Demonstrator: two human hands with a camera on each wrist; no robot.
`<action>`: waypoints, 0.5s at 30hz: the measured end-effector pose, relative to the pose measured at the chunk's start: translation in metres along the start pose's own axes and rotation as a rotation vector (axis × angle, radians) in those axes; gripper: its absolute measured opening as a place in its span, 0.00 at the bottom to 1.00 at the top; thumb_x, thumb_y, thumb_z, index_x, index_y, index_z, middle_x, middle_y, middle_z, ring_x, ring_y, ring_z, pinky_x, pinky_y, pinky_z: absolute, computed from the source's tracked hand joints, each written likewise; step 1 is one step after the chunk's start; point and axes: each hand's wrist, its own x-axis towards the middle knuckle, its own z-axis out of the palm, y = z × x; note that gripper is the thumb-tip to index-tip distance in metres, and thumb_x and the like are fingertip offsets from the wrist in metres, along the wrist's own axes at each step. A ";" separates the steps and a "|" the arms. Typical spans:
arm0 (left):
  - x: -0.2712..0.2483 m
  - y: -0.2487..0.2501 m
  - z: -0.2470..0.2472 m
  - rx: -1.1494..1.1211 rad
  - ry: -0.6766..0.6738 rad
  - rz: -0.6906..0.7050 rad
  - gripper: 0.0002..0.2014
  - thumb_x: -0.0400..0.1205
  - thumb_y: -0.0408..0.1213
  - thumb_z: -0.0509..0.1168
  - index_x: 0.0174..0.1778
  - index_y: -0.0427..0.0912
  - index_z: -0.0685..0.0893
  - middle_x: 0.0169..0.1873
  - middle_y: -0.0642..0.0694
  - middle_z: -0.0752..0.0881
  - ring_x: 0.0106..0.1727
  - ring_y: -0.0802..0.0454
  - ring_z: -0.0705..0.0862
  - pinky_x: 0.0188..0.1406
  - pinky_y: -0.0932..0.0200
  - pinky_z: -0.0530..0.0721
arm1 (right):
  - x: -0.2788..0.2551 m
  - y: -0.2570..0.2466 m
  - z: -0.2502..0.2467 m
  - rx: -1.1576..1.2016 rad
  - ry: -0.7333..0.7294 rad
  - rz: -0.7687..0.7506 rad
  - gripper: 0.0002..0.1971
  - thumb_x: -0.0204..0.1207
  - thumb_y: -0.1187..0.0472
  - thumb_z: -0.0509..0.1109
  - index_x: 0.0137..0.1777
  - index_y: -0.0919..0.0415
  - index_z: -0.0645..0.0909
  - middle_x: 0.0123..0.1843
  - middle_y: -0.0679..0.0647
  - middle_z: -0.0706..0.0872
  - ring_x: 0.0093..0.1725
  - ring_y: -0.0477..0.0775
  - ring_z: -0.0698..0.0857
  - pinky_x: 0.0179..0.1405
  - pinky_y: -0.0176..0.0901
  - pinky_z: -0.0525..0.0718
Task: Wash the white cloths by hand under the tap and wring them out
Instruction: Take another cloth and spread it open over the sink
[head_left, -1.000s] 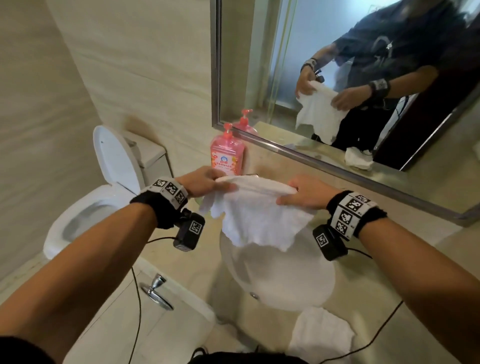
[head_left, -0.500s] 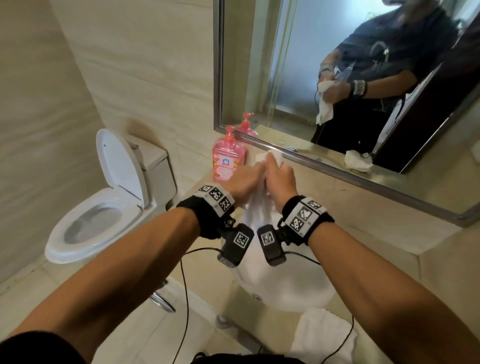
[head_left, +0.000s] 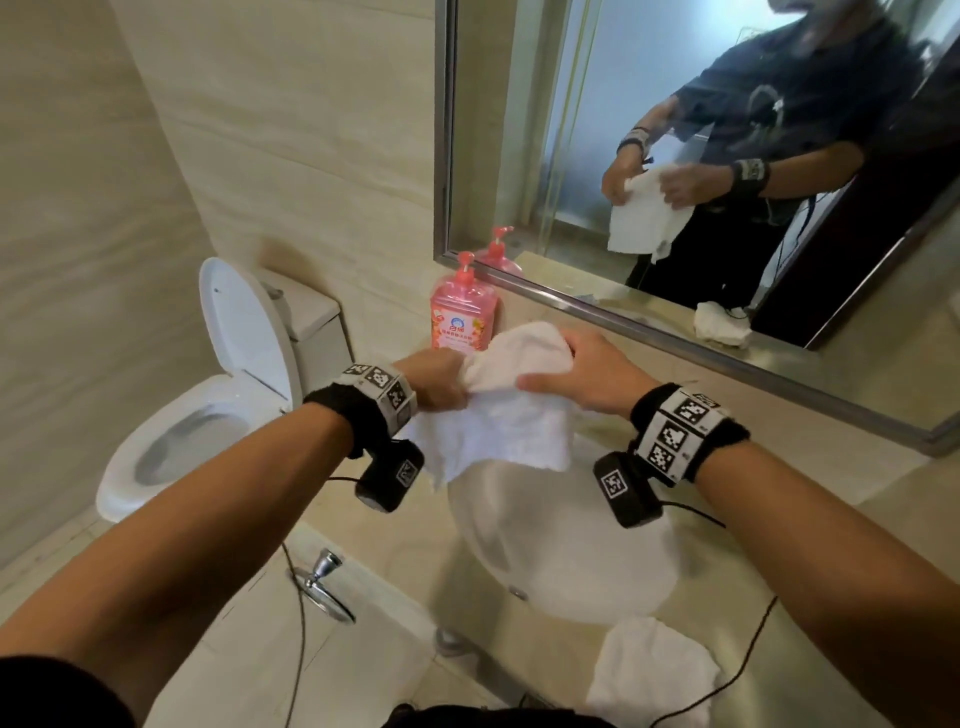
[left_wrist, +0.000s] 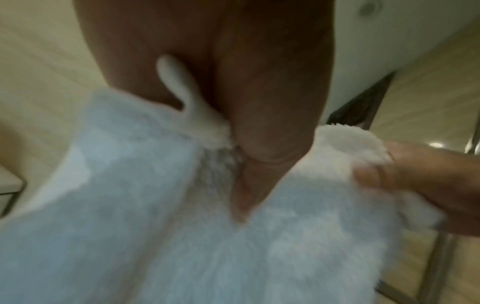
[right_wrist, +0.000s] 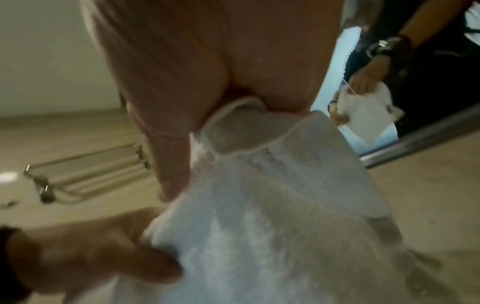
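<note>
White cloth (head_left: 654, 670), a second one, waits on the counter (head_left: 810, 613) at the near edge of the basin (head_left: 566, 551). Above the basin, the left hand (head_left: 435, 378) and right hand (head_left: 584, 378) each pinch the top edge of another white cloth (head_left: 506, 415), now opened out after being bunched between them moments ago. That suggests unfolding after a squeeze. Beyond stands a pink soap bottle (head_left: 464, 317).

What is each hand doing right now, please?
Left hand: closed, gripping the left edge of the white cloth.
Right hand: closed, gripping the right side of the same cloth, over the sink.
</note>
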 end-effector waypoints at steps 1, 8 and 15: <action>0.000 -0.008 -0.001 0.006 -0.021 -0.009 0.16 0.77 0.35 0.73 0.59 0.37 0.84 0.54 0.40 0.88 0.55 0.40 0.86 0.47 0.57 0.83 | -0.002 0.005 -0.003 -0.127 -0.055 -0.015 0.11 0.67 0.45 0.82 0.44 0.40 0.83 0.39 0.39 0.88 0.39 0.38 0.86 0.33 0.25 0.77; 0.000 -0.012 0.008 -0.745 0.162 -0.013 0.18 0.80 0.55 0.69 0.48 0.42 0.89 0.41 0.45 0.92 0.40 0.48 0.90 0.40 0.54 0.89 | -0.016 0.030 0.013 0.193 0.147 0.351 0.16 0.77 0.40 0.74 0.50 0.53 0.86 0.47 0.53 0.91 0.46 0.54 0.91 0.31 0.47 0.91; 0.013 0.046 0.013 -1.081 0.215 -0.030 0.17 0.88 0.46 0.55 0.53 0.33 0.79 0.50 0.28 0.82 0.51 0.33 0.83 0.67 0.35 0.78 | 0.009 -0.027 0.070 0.472 0.299 0.373 0.26 0.83 0.34 0.61 0.61 0.57 0.83 0.51 0.54 0.90 0.50 0.55 0.89 0.48 0.50 0.90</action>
